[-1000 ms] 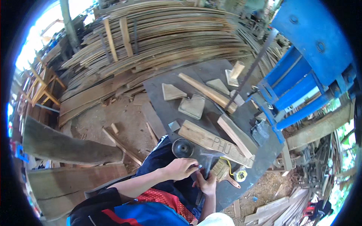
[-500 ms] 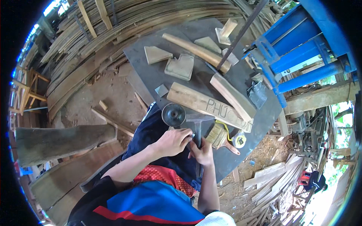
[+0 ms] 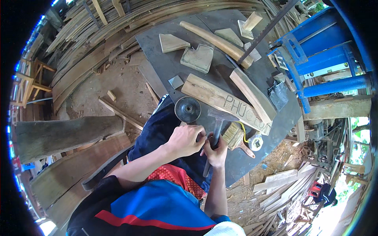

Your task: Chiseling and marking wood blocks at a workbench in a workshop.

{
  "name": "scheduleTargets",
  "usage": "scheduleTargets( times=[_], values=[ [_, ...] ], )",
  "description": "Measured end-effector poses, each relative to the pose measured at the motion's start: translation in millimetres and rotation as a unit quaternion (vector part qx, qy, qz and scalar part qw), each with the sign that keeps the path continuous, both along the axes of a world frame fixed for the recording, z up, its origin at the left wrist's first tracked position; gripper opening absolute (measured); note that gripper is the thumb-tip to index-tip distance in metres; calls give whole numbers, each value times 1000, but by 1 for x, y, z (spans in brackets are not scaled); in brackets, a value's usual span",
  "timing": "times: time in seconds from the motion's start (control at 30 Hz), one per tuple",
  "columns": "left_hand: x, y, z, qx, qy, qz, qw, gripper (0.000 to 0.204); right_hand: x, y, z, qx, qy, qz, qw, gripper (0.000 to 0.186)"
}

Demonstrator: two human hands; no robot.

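Observation:
My right hand (image 3: 215,152) is closed round the handle of a hammer (image 3: 217,131). The hammer's head points away from me, toward a long board with carved letters, and the handle's lower end shows below my palm. My left hand (image 3: 188,139) is closed beside it, fingers curled and thumb side close to the handle; whatever is small and dark between the fingertips cannot be made out. Just beyond my left knuckles is a round black disc (image 3: 188,109) with a raised hub. Right of the hammer lie a wide paintbrush (image 3: 233,135) and a roll of tape (image 3: 256,143).
On the dark tabletop (image 3: 157,45) rest the lettered board (image 3: 208,94), a wooden bar (image 3: 252,94), a rounded wooden rod (image 3: 214,39) and cut wood pieces (image 3: 197,59). A blue metal frame (image 3: 330,84) stands at right. Timber stacks (image 3: 98,47) line the far left.
The view has shifted, so the table appears farther right and higher. The hammer has tilted, its head swinging right. My left hand has moved slightly right and stays beside the handle.

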State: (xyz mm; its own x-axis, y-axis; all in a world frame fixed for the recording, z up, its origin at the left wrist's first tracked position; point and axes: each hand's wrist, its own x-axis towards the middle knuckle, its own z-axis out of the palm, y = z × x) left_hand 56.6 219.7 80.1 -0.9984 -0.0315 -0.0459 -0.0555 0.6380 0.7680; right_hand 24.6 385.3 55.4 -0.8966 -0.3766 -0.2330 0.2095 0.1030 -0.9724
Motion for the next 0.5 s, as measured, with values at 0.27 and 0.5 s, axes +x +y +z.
scheduleTargets(
  times=[0.27, 0.5],
  values=[
    [-5, 0, 6, -52, -39, -2, 998, 18, 1, -7, -7, 32, 48, -18, 998, 11],
    [-5, -3, 4, -78, -15, -36, 996, 19, 4, -6, -15, 94, 100, -18, 990, 13]
  ],
)
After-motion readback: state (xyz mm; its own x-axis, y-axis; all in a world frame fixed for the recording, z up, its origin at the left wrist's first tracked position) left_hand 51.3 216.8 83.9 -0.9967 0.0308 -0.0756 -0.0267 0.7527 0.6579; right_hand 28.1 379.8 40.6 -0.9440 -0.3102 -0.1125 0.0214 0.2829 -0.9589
